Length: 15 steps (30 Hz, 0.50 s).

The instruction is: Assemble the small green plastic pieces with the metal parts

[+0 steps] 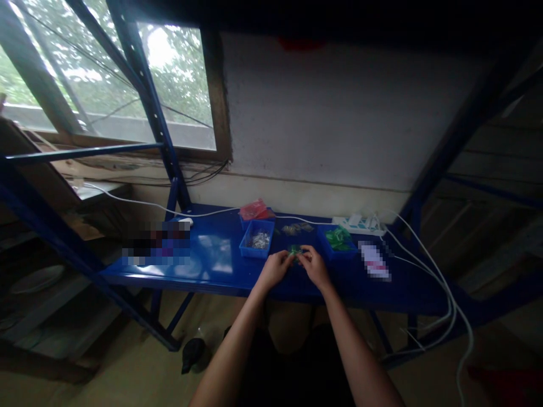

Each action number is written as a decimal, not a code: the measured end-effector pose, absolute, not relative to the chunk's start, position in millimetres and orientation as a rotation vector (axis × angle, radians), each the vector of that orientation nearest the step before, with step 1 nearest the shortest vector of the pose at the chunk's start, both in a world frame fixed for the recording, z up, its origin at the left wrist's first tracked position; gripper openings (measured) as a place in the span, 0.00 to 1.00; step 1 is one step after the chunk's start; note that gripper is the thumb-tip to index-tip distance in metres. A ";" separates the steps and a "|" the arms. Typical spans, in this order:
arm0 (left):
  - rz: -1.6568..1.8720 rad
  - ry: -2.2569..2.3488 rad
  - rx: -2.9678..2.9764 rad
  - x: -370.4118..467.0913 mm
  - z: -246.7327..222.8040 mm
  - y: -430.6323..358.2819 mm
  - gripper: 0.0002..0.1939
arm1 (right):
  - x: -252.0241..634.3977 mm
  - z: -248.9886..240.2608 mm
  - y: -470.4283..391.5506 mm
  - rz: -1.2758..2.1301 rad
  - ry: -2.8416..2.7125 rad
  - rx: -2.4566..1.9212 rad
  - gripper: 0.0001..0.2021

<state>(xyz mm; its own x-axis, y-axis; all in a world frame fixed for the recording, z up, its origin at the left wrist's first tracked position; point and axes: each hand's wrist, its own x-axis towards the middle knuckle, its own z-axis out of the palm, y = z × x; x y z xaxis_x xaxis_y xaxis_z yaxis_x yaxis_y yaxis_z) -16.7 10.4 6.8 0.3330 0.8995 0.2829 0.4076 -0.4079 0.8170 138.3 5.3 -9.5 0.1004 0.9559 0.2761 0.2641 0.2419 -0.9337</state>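
Both hands pinch small green part, orientation unclear.

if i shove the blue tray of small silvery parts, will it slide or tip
The blue tray would probably slide: it looks low and wide on a glossy blue shelf. The silvery parts lie loose, so they would likely shift.

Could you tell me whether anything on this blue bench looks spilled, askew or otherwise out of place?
Mostly tidy. Only the white cables stand out: they spill off the blue bench's right end in loose loops. Both hands meet over a small green part, between the trays.
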 end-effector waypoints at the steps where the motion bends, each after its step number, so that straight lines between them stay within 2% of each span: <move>1: 0.996 1.155 1.977 -16.6 6.2 10.9 0.16 | 137.8 -9.3 4.1 0.777 -1.391 -1.243 0.15; 7: 1.014 1.126 2.033 -16.7 3.2 12.4 0.15 | 138.8 -5.1 -2.0 0.877 -1.359 -1.203 0.11; 15: 0.996 1.082 2.029 -17.3 1.7 12.4 0.14 | 141.2 1.2 -4.0 0.965 -1.393 -1.168 0.11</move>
<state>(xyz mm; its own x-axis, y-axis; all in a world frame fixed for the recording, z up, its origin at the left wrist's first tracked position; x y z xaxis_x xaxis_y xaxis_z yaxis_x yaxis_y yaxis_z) -17.3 12.4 1.7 0.3782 0.8669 0.3246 0.3953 -0.4683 0.7902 141.2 -4.0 1.2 0.0051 0.9782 0.2076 0.1497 0.2045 -0.9674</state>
